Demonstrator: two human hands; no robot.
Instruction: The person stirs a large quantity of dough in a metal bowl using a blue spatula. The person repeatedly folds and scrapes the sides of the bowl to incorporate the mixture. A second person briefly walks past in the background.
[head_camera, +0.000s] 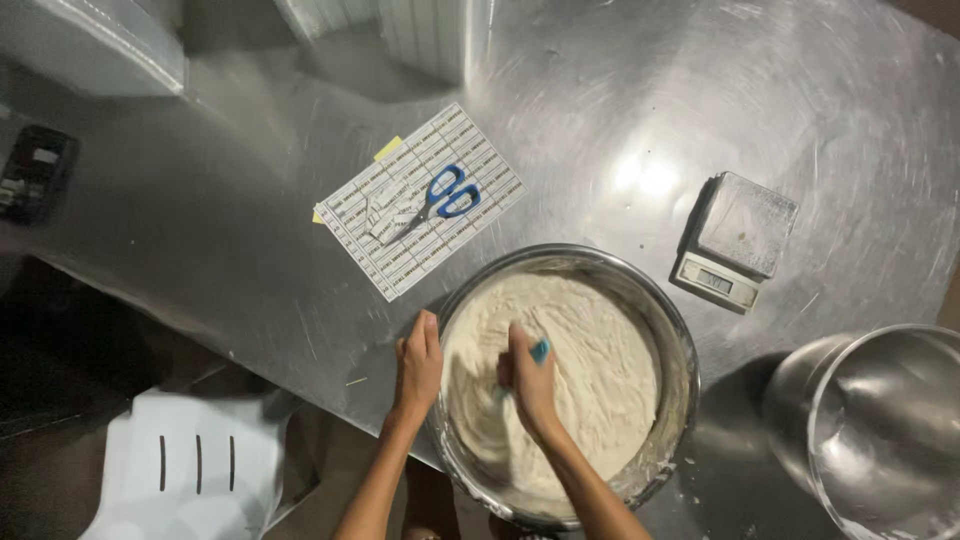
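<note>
Dough (590, 370) fills the big steel bowl (680, 340) at the desk's (250, 230) near edge. Right hand (528, 378) is down in it, closed around a blue-handled tool (540, 351). Left hand (417, 365) grips the bowl's rim. Farther out: blue scissors (445, 197) on a label sheet (420, 200), a small scale (735, 240), another steel bowl (880, 430).

steel mixing bowl (672, 330) of pale dough (590, 370) at 6 o'clock | left hand (417, 365) grips rim at 9 | right hand (528, 378) in dough, holds blue-handled tool (540, 351) | kitchen scale (737, 238) at 2 | blue scissors (445, 197) on label sheet (420, 200) at 11
</note>
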